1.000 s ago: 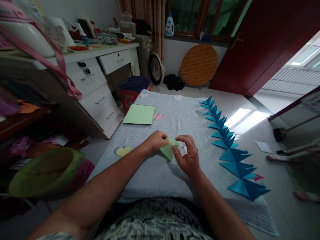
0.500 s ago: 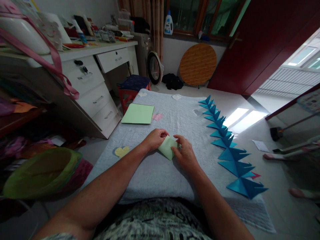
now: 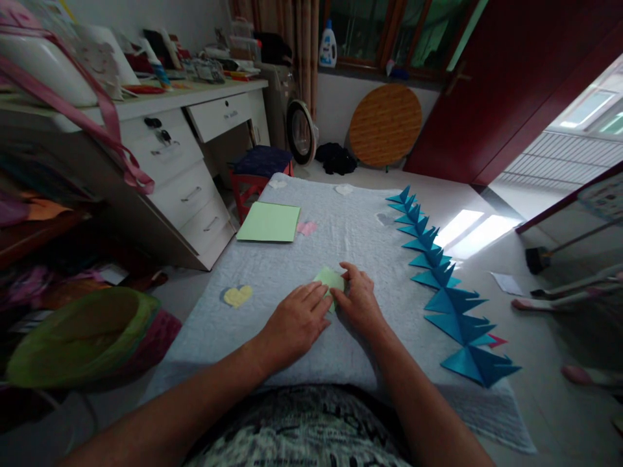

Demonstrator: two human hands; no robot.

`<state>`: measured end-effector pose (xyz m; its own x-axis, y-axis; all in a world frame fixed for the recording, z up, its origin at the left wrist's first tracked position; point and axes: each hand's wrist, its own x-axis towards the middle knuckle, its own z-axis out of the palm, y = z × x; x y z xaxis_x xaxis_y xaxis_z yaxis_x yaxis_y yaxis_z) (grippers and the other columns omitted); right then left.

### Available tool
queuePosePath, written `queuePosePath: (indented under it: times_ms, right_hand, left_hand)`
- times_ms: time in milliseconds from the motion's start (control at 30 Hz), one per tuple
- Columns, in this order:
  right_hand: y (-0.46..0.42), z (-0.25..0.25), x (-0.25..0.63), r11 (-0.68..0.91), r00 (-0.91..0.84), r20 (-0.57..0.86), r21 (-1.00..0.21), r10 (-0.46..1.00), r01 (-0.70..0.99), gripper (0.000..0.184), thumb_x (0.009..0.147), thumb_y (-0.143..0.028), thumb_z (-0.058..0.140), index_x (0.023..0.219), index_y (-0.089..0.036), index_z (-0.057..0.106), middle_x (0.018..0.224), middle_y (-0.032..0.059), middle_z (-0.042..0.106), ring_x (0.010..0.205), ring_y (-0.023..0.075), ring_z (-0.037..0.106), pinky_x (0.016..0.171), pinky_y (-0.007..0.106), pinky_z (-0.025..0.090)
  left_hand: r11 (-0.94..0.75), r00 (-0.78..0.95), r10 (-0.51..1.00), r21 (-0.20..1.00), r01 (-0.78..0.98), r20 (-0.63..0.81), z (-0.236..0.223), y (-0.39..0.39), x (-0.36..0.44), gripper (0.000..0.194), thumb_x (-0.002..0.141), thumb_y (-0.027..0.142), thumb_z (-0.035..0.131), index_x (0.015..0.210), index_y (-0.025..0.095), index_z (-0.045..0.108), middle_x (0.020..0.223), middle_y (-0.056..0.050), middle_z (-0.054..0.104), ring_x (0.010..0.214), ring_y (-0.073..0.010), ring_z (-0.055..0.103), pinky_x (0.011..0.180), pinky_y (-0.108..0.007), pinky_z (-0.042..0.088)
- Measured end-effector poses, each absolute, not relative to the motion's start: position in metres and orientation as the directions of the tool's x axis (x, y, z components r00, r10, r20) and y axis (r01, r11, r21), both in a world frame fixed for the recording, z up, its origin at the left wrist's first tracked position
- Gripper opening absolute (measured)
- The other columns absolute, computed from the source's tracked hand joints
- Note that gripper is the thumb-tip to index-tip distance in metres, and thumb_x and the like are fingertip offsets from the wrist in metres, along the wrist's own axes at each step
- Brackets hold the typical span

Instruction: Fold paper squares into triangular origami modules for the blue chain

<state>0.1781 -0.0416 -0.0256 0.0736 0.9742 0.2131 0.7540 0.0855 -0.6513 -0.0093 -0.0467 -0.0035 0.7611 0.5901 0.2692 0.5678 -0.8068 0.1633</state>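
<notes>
A small folded piece of light green paper lies on the cloth-covered table, partly hidden under my hands. Across its lower left part rests my left hand, fingers stretched out and nearly flat. My right hand holds the paper's right edge, the thumb on its near side and the fingers bent at the far corner. Farther off to the left sits a stack of green square sheets. Along the table's right side runs a row of folded blue paper cranes.
White drawers and a cluttered desk stand at the left. Below them is a green bin. A red stool touches the table's far left area. Beyond are a washing machine with its door open and a round wooden board.
My left hand has moved from the paper's far left edge down toward me and now lies flat over its lower left part. My right hand stays at the right edge.
</notes>
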Motion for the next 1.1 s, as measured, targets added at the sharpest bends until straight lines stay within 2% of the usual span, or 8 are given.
queuePosePath:
  times_ms: [133,233,367,467,633,867,1000,1100]
  right_hand:
    - [-0.042,-0.026,0.177,0.062,0.101,0.247,-0.577,0.964,0.815,0.05,0.08,-0.025,0.063,0.129,-0.016,0.055,0.104,0.0104,0.068,0.102,0.0298,0.056,0.095,0.046,0.039]
    - [-0.043,-0.024,0.176,0.016,0.131,0.248,-0.514,0.96,0.858,0.047,0.082,-0.027,0.062,0.127,-0.016,0.057,0.107,0.0112,0.067,0.106,0.0315,0.054,0.096,0.047,0.038]
    - [-0.046,-0.019,0.176,-0.045,0.143,0.212,-0.408,0.967,0.912,0.05,0.085,-0.034,0.061,0.131,-0.013,0.057,0.12,0.0156,0.063,0.114,0.0344,0.051,0.099,0.049,0.036]
    - [-0.049,-0.016,0.176,-0.062,0.121,0.179,-0.304,0.976,0.951,0.056,0.088,-0.04,0.059,0.138,-0.014,0.054,0.134,0.0176,0.057,0.126,0.0367,0.045,0.107,0.053,0.03]
    - [-0.05,-0.015,0.183,-0.128,0.153,0.107,-0.206,0.982,0.97,0.059,0.094,-0.046,0.052,0.15,-0.026,0.045,0.147,0.0133,0.048,0.14,0.038,0.033,0.113,0.058,0.02]
    - [-0.043,-0.018,0.196,-0.208,0.229,0.112,-0.176,0.967,0.962,0.058,0.095,-0.046,0.049,0.151,-0.033,0.043,0.147,0.0118,0.048,0.138,0.036,0.036,0.111,0.057,0.024]
    - [-0.039,-0.021,0.2,-0.195,0.239,0.19,-0.224,0.952,0.955,0.056,0.094,-0.039,0.051,0.149,-0.027,0.047,0.141,0.0137,0.053,0.133,0.0355,0.04,0.111,0.056,0.025]
    - [-0.037,-0.023,0.198,-0.096,0.187,0.276,-0.313,0.943,0.945,0.046,0.095,-0.031,0.049,0.139,-0.019,0.056,0.137,0.0143,0.056,0.132,0.0333,0.042,0.111,0.052,0.026]
  left_hand:
    - [-0.79,0.783,0.61,0.159,0.592,0.119,-0.015,-0.057,-0.012,0.07,0.09,0.048,0.065,0.148,0.015,0.045,0.153,-0.016,0.047,0.143,-0.0368,0.04,0.117,-0.049,0.035]
    - [-0.774,0.785,0.619,0.193,0.603,0.032,-0.015,-0.056,-0.013,0.08,0.088,0.055,0.065,0.155,0.025,0.035,0.162,-0.013,0.034,0.149,-0.0384,0.029,0.12,-0.051,0.029]
    - [-0.761,0.789,0.613,0.234,0.605,-0.043,-0.009,-0.056,-0.016,0.081,0.088,0.06,0.062,0.156,0.035,0.029,0.166,-0.009,0.025,0.152,-0.0392,0.022,0.12,-0.053,0.026]
    - [-0.758,0.791,0.606,0.243,0.605,-0.083,-0.004,-0.056,-0.016,0.079,0.089,0.059,0.061,0.157,0.032,0.029,0.165,-0.008,0.027,0.152,-0.0372,0.023,0.121,-0.054,0.023]
    - [-0.768,0.809,0.574,0.262,0.585,-0.123,-0.001,-0.056,-0.017,0.073,0.092,0.056,0.058,0.154,0.027,0.035,0.165,-0.007,0.029,0.152,-0.0304,0.024,0.123,-0.049,0.022]
    - [-0.778,0.821,0.562,0.272,0.566,-0.098,-0.003,-0.054,-0.02,0.069,0.093,0.056,0.056,0.154,0.028,0.037,0.165,-0.005,0.029,0.153,-0.0298,0.023,0.123,-0.049,0.023]
    - [-0.796,0.834,0.548,0.267,0.544,-0.064,-0.005,-0.054,-0.021,0.067,0.094,0.054,0.056,0.152,0.027,0.039,0.163,-0.005,0.033,0.152,-0.0302,0.024,0.122,-0.05,0.024]
    - [-0.807,0.84,0.542,0.271,0.525,-0.013,-0.009,-0.055,-0.022,0.064,0.095,0.051,0.055,0.151,0.026,0.041,0.161,-0.006,0.037,0.151,-0.0297,0.028,0.122,-0.05,0.026]
